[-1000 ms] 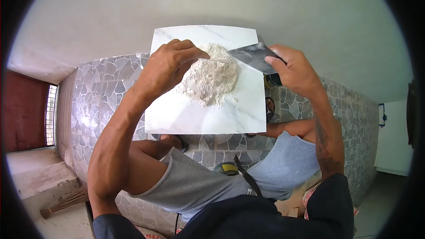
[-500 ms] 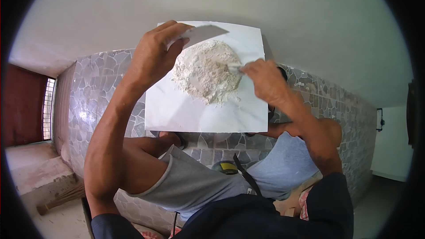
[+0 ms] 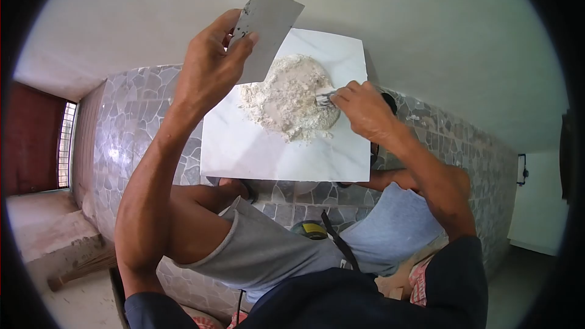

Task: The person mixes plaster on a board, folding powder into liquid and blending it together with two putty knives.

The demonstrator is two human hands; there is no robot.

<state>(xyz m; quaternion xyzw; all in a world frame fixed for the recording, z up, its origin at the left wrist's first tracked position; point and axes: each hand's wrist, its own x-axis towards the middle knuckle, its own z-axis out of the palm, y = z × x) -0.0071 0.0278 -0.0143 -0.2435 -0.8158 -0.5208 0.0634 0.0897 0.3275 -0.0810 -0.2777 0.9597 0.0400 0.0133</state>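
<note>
My left hand [image 3: 213,58] grips a flat grey plate [image 3: 268,30] by its left edge, with the thumb across its face. The plate is tilted and raised over the back left of a white marbled board [image 3: 274,161]. On the board lies a heap of whitish powder [image 3: 286,100], rough and crumbly on top. At the heap's right side, my right hand [image 3: 364,108] is closed on a small fork-like tool [image 3: 325,98], whose tip touches the powder. The tool's handle is hidden in my fingers.
Beyond the board rises a plain wall [image 3: 396,12]. Stone-patterned tiles [image 3: 143,100] cover the floor around my legs. A yellow and black round object [image 3: 312,229] lies between my knees. At the lower left is a bundle of thin sticks [image 3: 85,270].
The grey plate passed from my right hand to my left, which has lifted and turned it upward. My right hand came in to the heap's right side with the small tool.
</note>
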